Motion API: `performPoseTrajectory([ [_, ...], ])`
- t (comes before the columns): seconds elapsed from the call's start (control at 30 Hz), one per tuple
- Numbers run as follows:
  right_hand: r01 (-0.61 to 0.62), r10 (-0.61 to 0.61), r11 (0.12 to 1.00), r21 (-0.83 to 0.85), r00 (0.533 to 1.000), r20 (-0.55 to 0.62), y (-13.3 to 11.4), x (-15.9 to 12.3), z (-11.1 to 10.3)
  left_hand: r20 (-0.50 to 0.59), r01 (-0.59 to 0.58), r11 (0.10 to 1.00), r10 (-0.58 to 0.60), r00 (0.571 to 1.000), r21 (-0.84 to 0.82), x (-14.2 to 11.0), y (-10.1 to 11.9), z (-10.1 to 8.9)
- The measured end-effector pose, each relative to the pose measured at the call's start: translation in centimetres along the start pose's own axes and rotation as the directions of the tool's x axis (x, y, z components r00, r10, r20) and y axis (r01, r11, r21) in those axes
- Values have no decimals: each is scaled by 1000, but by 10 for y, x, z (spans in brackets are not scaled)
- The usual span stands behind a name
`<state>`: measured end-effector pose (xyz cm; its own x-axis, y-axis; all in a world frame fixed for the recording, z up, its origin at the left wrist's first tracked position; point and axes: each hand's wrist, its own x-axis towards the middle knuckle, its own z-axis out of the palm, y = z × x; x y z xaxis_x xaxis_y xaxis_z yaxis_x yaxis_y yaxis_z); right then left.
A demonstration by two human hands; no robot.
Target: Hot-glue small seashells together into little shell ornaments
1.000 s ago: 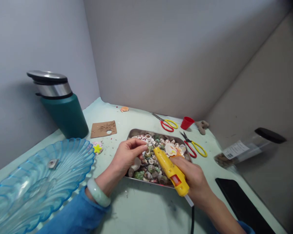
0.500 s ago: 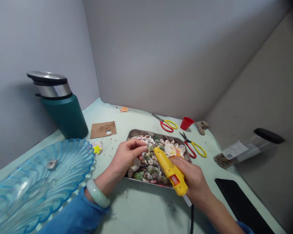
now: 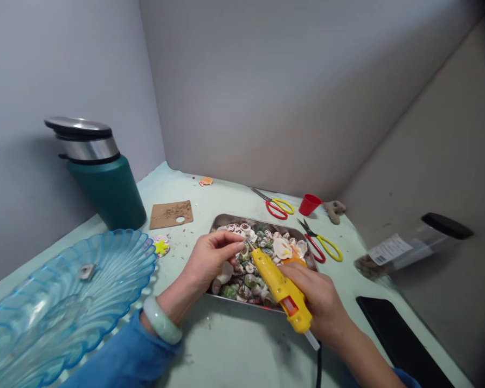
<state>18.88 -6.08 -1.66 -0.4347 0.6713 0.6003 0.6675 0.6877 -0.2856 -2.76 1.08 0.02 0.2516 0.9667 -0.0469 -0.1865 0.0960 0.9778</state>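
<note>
My right hand (image 3: 313, 293) is closed around a yellow hot glue gun (image 3: 278, 283), with a clear glue stick (image 3: 312, 339) poking from its back end. The gun's nozzle points up and left, close to the fingertips of my left hand (image 3: 214, 256). That hand is pinched over the left part of a metal tray (image 3: 222, 220); whatever sits between thumb and finger is too small to make out. Small shells and stones (image 3: 250, 280) fill the tray. Larger pale shells (image 3: 282, 248) lie at its right, beside something orange.
Left stand a blue scalloped plate (image 3: 117, 302) and a green bottle (image 3: 109, 188). Behind the tray are a cardboard piece (image 3: 172, 214), red-and-yellow scissors (image 3: 281, 207), more scissors (image 3: 327, 245) and a red cup (image 3: 309, 204). Right are a clear jar (image 3: 408, 245) and a black flat object (image 3: 400, 339).
The glue gun has shifted slightly left and down, its nozzle now nearer the left fingertips. More of the glue stick shows at the back. My left hand has stayed nearly still.
</note>
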Motion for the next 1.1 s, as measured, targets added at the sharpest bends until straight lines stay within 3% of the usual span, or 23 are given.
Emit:
performPoseTrajectory([
  [0.4,-28,31,999,36,994,-104,0,1,0,10,16,1000,-16,1000,-25,3,-3,-3],
  [0.63,-23,27,998,57,998,-65,2,-2,0,-8,25,995,-24,1000,97,0,0,0],
  [1.1,-45,45,999,24,999,3,-1,0,-1,-37,4,1000,-4,999,13,1,-1,1],
])
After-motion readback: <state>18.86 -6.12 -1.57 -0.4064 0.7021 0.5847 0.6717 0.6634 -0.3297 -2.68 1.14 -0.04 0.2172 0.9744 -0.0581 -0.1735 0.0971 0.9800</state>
